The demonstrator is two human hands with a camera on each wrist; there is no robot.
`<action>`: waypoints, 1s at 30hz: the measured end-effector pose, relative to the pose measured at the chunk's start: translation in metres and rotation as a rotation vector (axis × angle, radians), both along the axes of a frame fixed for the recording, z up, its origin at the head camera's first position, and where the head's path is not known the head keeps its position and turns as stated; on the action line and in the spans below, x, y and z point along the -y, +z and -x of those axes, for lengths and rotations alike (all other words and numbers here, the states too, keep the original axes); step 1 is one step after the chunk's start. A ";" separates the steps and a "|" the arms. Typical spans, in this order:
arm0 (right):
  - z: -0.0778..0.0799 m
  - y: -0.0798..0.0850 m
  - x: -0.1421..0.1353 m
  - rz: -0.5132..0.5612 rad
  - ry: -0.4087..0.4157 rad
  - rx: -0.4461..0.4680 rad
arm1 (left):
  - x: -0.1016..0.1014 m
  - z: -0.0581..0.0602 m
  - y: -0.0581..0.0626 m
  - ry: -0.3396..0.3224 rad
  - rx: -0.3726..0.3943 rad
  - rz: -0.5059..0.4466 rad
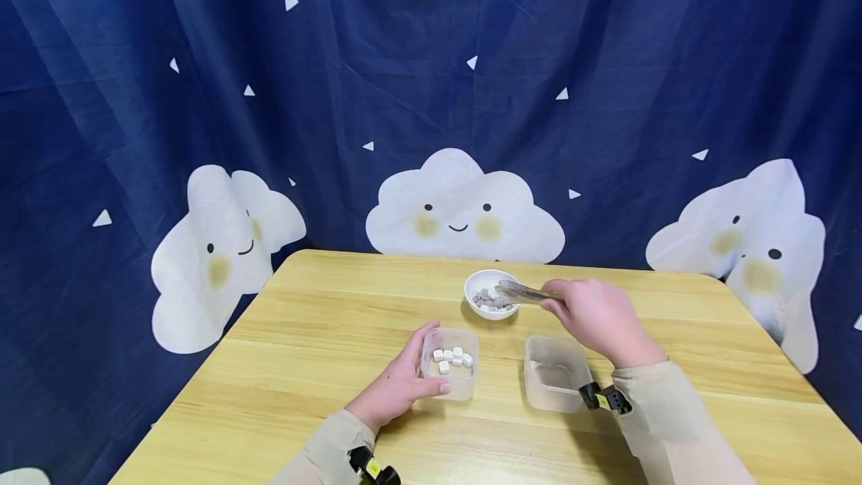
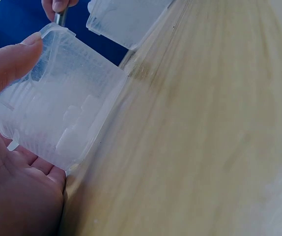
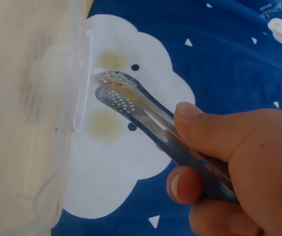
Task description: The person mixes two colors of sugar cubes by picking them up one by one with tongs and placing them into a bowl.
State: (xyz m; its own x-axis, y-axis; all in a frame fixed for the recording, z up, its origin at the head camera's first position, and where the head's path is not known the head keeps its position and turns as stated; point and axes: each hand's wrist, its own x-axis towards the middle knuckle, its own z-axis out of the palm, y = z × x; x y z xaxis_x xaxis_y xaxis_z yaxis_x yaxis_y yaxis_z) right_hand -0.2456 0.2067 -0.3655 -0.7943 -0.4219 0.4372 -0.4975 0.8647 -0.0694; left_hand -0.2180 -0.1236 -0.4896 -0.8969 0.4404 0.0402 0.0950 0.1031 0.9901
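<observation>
My left hand (image 1: pixel 397 384) holds a clear plastic container (image 1: pixel 465 388) from its left side, thumb at the near wall and fingers round the far corner. Several white cubes (image 1: pixel 444 367) lie on its floor; the left wrist view shows them blurred through the wall. My right hand (image 1: pixel 599 316) grips metal tongs (image 1: pixel 532 293) between thumb and fingers. Their perforated tips (image 3: pixel 116 93) reach into a white bowl (image 1: pixel 474 280), over grey and white cubes. Something whitish shows at the tips in the right wrist view; I cannot tell whether they pinch a cube.
A second clear plastic container (image 1: pixel 539 395) stands on the wooden table (image 1: pixel 323 305), below my right wrist. Behind the table's far edge hangs a dark blue curtain (image 1: pixel 404 96) with white clouds and triangles. Each wrist wears a small black camera (image 1: pixel 604 398).
</observation>
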 end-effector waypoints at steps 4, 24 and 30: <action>0.003 -0.002 -0.003 -0.002 -0.036 0.022 | 0.000 0.001 0.000 0.000 0.000 0.000; 0.000 -0.003 0.000 -0.020 0.016 0.104 | 0.000 0.001 0.000 -0.007 0.005 -0.011; -0.007 -0.006 0.014 -0.031 0.189 0.117 | 0.000 0.001 0.001 -0.014 0.010 -0.014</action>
State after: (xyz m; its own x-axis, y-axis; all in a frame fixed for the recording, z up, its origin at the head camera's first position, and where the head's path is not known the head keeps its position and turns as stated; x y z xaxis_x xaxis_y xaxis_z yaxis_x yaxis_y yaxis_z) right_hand -0.2385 0.1930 -0.3713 -0.7445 -0.5798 0.3310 -0.6410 0.7594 -0.1115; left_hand -0.2190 -0.1239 -0.4890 -0.8911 0.4522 0.0372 0.0863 0.0883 0.9923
